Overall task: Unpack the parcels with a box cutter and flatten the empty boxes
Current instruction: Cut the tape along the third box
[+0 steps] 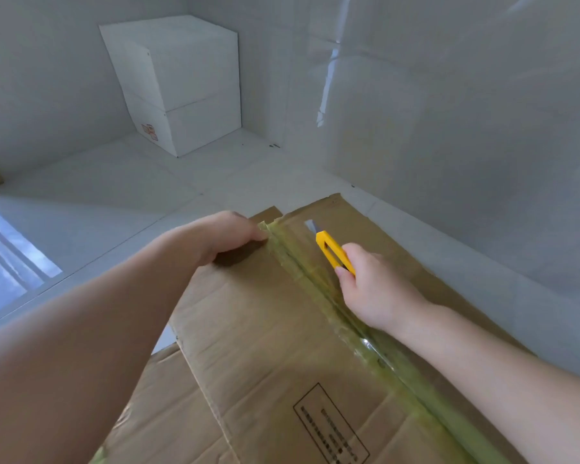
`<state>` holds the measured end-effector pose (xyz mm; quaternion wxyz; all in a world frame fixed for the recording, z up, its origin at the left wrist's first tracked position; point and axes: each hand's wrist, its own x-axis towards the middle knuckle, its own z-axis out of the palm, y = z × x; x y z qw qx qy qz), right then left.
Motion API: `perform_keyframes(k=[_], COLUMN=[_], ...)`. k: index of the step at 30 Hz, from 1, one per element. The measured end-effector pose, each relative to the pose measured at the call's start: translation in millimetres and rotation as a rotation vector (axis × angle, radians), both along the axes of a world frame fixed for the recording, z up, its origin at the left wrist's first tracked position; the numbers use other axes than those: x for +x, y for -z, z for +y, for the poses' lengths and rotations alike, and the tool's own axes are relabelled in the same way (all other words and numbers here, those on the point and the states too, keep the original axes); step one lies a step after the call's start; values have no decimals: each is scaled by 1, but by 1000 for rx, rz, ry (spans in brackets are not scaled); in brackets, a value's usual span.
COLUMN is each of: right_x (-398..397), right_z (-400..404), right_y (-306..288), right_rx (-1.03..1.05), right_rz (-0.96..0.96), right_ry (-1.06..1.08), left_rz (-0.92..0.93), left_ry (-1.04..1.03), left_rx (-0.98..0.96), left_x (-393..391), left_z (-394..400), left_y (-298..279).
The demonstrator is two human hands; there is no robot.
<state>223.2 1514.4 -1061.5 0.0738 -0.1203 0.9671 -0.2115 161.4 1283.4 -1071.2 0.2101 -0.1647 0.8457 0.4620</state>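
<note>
One brown box [265, 346] lies on the floor [114, 182]. The left hand [226, 234] presses its far edge beside the taped seam [318, 283]; the right hand [375, 289], across the seam, grips one yellow box cutter [332, 249], blade out.

Plain brown on the cardboard box [265, 333] filling the lower centre of the frame, creased in faint paler lines. Yellowish-green, glossy, on the tape strip [318, 283] running diagonally along its middle seam. Black on the printed rectangle [330, 426] at the bottom centre, outlined thinly and filled with rows of small dark text, too blurred to read. Bright yellow on the box cutter [332, 251] at centre right, with a silver-grey blade [310, 226] at its upper tip. White on the two stacked boxes [181, 85] in the upper left, with a small orange-red label [149, 131] low on the left face. Pale grey-white on the tiled floor [148, 182], crossed by thin darker grout lines. Pale grey on the walls [449, 112].
</note>
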Motion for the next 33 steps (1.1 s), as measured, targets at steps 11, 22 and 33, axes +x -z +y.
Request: perform_keyframes(k=[11,22,33], right_x=[-1,-4,-2], right_z=[-13,-31,-49], right_y=[-32,-32,-38], right_rx=[147,281,310], right_rz=[-21,-42,-69], right_ry=[-132,-120,-114], left_rz=[-46,-17,-64], left_ry=[147,145,175], left_rx=[451,400,333], left_x=[0,-4,-5], left_z=[-4,-2,-3], left_y=[4,2,-3])
